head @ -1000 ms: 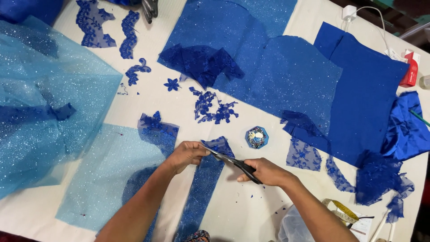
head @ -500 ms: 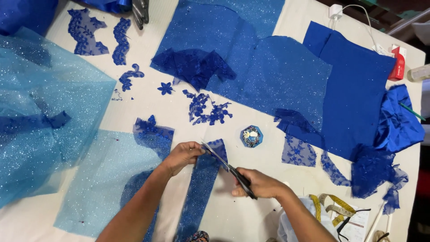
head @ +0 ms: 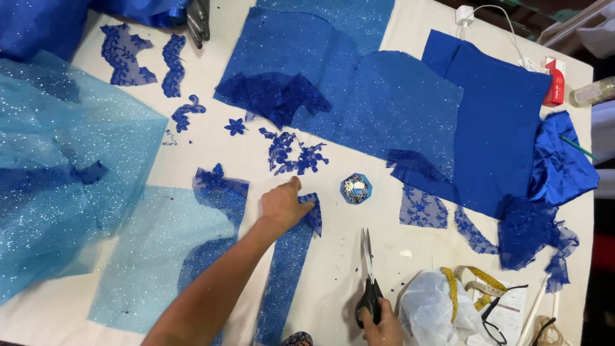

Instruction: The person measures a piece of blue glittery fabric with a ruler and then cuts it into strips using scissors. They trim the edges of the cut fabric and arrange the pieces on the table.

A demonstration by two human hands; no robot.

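— Where are the hands?

— The left hand [head: 282, 206] lies flat, fingers open, on the top end of a long strip of dark blue glitter fabric [head: 286, 269]. The strip lies on the white surface [head: 333, 269], near its front edge.

— And the right one?

— The right hand [head: 379, 323] is closed around the black handles of the scissors [head: 368, 275]. Blades are shut, tips pointing away from the person, resting on the surface just right of the strip.

— Anything close by?

— A small hexagonal box [head: 355, 188] beyond the scissors, and blue lace motifs [head: 293, 154] above the left hand.
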